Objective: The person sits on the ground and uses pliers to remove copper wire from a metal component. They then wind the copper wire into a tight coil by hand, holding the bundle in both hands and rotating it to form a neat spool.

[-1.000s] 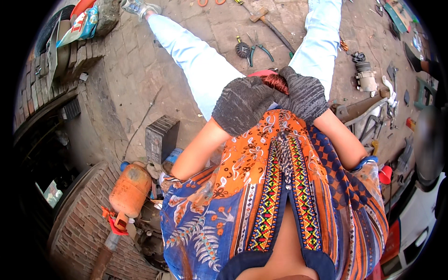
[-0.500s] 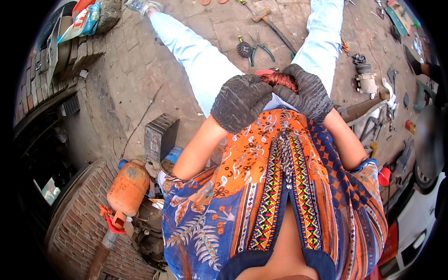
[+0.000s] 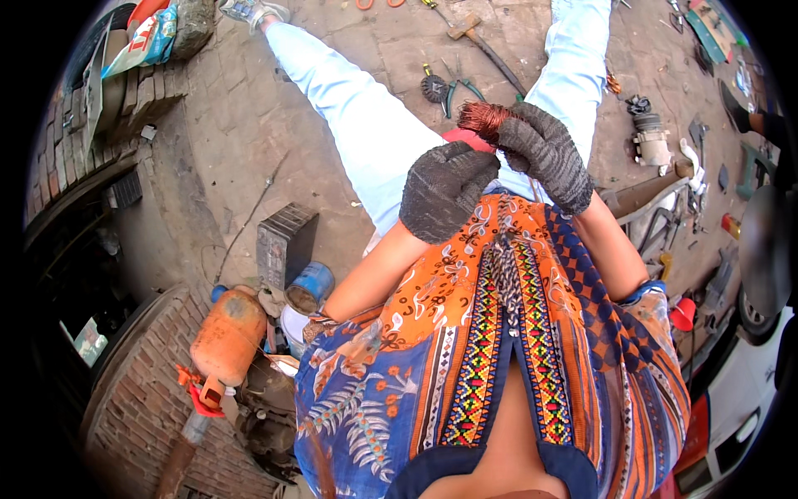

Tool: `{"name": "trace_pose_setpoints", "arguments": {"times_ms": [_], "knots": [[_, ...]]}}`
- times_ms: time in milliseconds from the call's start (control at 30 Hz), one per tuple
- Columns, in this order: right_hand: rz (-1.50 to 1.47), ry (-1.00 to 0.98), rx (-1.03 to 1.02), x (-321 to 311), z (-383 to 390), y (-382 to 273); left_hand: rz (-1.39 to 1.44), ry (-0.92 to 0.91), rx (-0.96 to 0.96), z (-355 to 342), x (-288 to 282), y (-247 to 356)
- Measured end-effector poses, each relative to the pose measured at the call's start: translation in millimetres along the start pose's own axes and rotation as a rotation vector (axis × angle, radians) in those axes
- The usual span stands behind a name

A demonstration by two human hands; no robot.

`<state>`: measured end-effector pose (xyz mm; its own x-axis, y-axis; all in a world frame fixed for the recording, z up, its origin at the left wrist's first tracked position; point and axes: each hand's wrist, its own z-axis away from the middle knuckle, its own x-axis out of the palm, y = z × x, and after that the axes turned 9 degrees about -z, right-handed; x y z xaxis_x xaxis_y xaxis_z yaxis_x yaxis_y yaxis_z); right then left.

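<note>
Both my hands wear dark grey knit gloves and meet above my lap. My right hand (image 3: 549, 158) is closed around a bundle of reddish copper wire (image 3: 485, 119), whose looped strands stick out to the left past the fingers. Just left of it, my left hand (image 3: 449, 191) is closed, its fingertips pinched close to the lower part of the right glove. Whatever lies between those left fingers, if anything, is hidden. Under the wire, a red object (image 3: 470, 140) shows between my thighs; its kind is not plain.
On the brick ground beyond my hands lie a hammer (image 3: 478, 37) and green-handled pliers (image 3: 465, 90). A black box (image 3: 285, 243), a blue can (image 3: 310, 285) and an orange tank (image 3: 230, 333) stand left. A cylindrical metal part (image 3: 652, 145) lies right among scattered tools.
The copper wire bundle has come up and away from my body, showing more of itself. My left hand has shifted right and turned, baring the blue can beside my forearm.
</note>
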<state>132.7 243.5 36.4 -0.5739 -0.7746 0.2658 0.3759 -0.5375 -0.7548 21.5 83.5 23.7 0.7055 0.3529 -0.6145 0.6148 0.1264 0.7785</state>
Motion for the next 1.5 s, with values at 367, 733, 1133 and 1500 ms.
{"name": "trace_pose_setpoints", "arguments": {"times_ms": [367,733,1133,1500], "knots": [[0.14,-0.205,-0.458,-9,-5,33,0.072,0.132,-0.114,-4,1,4],[0.692,-0.142,-0.824,-20,-22,61,0.19,0.081,-0.065,-8,-9,-1],[0.201,-0.031,-0.404,20,5,17,0.135,0.088,-0.061,-2,-13,-9],[0.32,0.07,-0.513,17,8,21,0.11,0.109,-0.059,-3,-10,-9]]}}
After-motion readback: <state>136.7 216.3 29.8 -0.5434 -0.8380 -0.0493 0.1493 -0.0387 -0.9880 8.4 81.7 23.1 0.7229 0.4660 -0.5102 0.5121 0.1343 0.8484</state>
